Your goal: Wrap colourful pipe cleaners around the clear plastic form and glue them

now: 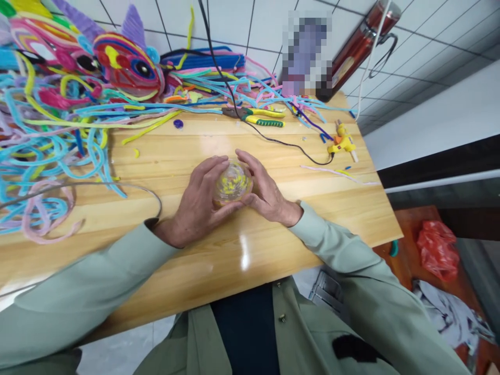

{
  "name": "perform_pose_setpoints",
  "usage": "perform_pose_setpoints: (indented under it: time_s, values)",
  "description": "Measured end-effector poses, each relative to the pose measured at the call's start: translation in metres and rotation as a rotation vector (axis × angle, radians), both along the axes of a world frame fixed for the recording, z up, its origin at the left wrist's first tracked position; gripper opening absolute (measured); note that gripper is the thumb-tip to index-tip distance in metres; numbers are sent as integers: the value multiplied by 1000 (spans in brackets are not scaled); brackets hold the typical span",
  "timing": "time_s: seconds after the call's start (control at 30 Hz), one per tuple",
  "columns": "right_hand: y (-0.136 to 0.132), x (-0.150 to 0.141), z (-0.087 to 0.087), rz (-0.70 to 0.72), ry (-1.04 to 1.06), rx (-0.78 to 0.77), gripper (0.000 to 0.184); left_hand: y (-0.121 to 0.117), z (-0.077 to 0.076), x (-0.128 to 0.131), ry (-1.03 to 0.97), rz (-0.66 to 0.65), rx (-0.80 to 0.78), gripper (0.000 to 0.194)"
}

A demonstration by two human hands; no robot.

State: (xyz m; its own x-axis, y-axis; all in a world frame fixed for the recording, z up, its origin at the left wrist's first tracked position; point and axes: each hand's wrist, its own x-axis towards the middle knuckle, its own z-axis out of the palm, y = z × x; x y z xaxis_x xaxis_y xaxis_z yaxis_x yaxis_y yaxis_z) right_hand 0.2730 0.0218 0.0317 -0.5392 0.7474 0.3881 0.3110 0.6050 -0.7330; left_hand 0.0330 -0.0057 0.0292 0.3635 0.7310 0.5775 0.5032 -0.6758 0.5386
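Note:
Between my hands, at the middle of the wooden table (344,203), is a clear round container (233,182) with small yellow bits showing in or through it. My left hand (201,200) curves around its left side, thumb along the near edge. My right hand (265,187) closes on the right side, with the thumb at the near edge and the fingers at the far side. The container's sides are partly hidden by my fingers, and I cannot tell whether it rests on the table.
Tangled fuzzy pipe cleaners (94,151) cover the left, below a colourful fish-like craft figure (128,65). Yellow-green pliers (265,121) lie behind my hands. A yellow glue gun (342,143) with a black cord is at right. A red thermos (357,47) stands at the back.

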Motion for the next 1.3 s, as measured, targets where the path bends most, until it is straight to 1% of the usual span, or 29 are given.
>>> perform_pose_setpoints:
  time_s: [0.1, 0.2, 0.37, 0.5, 0.67, 0.77, 0.9, 0.97, 1.07, 1.2, 1.3]
  values:
    - [-1, 3, 3, -23, -60, -35, 92, -1, 0, 0, -53, 6, -18, 78]
    - [0, 3, 2, -21, -74, -69, 86, -2, 0, 0, -75, 0, -40, 77]
    - [1, 2, -1, -10, -49, -52, 87, -1, 1, 0, -30, 19, -15, 81]
    - [0, 1, -2, 5, -31, -34, 84, -1, 2, -1, 0, 42, -30, 84]
    - [1, 0, -3, 20, -38, -4, 86, 0, 2, -2, -15, 37, -60, 86]
    - [1, 1, -3, 14, -24, -3, 86, 0, 2, -2, -6, 60, -69, 88]
    - [2, 5, -1, -21, -86, -76, 93, 0, 3, -1, -61, 80, -94, 90]
    - [2, 7, -1, -20, -110, -95, 92, -1, 4, 0, -110, 74, -126, 88]
    - [3, 7, -2, 0, -92, -78, 87, -1, 4, 1, -153, 76, -180, 86]
    - [2, 5, -3, -11, -61, -58, 83, -1, 3, 1, -150, 88, -185, 88]
    - [1, 5, -4, 10, -25, -39, 85, 0, 3, 0, -134, 95, -191, 86]
